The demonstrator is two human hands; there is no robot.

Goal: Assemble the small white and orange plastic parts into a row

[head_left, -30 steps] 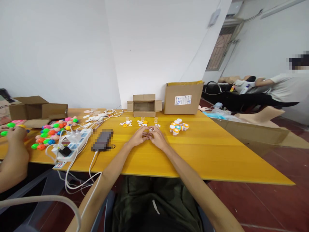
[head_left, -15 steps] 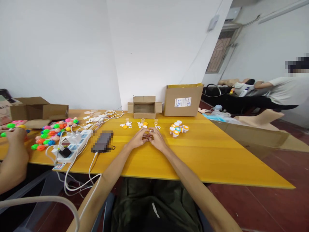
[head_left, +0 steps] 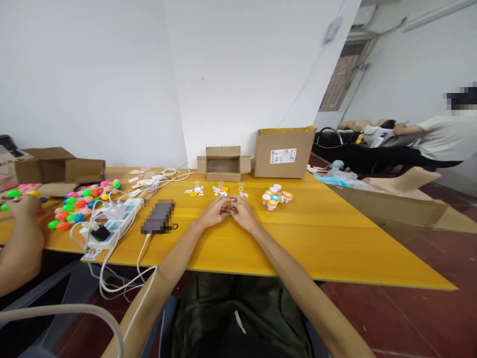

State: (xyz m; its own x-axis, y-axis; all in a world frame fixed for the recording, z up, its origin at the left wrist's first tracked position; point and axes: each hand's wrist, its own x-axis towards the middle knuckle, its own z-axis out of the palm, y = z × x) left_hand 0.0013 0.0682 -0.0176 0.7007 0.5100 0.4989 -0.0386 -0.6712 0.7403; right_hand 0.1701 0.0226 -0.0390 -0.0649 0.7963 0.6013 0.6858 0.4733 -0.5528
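Note:
My left hand (head_left: 215, 213) and my right hand (head_left: 240, 214) meet over the table, fingertips pinched together. Something small sits between them, too tiny and hidden to name. Just beyond my fingers lie small white parts with an orange ring (head_left: 224, 190) among them. A second group, with a yellow-orange ring (head_left: 193, 193) and white discs, is farther left. Small clear cups (head_left: 220, 184) stand behind these parts. To the right of my right hand is a cluster of little capped containers (head_left: 272, 204) with orange, white and blue tops.
An open small carton (head_left: 223, 176) and a larger closed box (head_left: 281, 169) stand at the back. A phone (head_left: 159, 217), a power strip (head_left: 122, 223) with white cables and colourful balls (head_left: 80, 204) are on the left. Another person's hand (head_left: 22, 206) works at far left.
My hands stay in nearly the same place, the fingers shifting slightly around what is between them. The view has tilted a little; the things on the table have not moved.

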